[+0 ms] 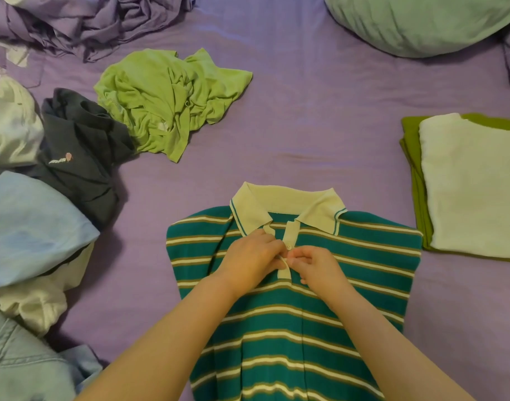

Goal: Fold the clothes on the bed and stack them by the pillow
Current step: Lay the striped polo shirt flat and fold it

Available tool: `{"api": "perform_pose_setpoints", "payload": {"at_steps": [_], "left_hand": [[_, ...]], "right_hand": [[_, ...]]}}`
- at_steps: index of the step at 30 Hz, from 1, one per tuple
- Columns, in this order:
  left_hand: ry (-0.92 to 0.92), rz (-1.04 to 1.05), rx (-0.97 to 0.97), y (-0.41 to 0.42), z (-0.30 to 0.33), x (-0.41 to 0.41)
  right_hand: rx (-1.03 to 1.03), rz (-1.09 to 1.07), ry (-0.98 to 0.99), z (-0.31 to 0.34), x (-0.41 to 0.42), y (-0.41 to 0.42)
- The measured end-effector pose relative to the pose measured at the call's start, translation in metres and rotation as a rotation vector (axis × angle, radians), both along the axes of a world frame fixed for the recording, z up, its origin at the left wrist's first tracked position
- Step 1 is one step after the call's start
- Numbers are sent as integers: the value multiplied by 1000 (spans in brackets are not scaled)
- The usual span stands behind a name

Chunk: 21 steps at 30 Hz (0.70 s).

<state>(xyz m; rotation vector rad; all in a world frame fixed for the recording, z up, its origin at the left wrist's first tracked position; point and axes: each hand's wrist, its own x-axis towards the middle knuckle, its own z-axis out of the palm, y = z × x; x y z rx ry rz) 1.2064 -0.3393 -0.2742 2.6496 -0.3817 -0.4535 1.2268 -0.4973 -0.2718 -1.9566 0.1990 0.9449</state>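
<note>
The polo (294, 285) lies face up on the bed (320, 134), in front of the person. Both hands, left (249, 257) and right (317, 264), pinch its placket (285, 261), fingers clamped. Tugging there could likely skew the collar (285, 209) and wrinkle the flat front before folding.

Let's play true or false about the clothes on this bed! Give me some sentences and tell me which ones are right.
1. Both hands, left hand and right hand, pinch the placket of the striped polo. True.
2. The polo lies with its collar toward the person. False: the collar points away, toward the pillow.
3. The lime shirt is folded neatly. False: it lies crumpled.
4. A white garment lies folded on a green one. True.
5. The navy shirt lies on the pillow. False: it lies at the left, beside the lime shirt.
</note>
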Motion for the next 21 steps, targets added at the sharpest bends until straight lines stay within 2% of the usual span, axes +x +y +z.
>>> {"api": "perform_pose_setpoints", "payload": {"at_steps": [6,9,13,21], "left_hand": [[9,-45,32,2,-4,0],[28,-68,40,3,-4,3],[96,-83,27,5,-3,10],[174,-101,1,13,-3,16]], "right_hand": [[61,46,83,3,2,-5],[0,124,-9,2,-5,-4],[-72,86,-112,0,-13,1],[-104,75,-142,-2,-17,4]]}}
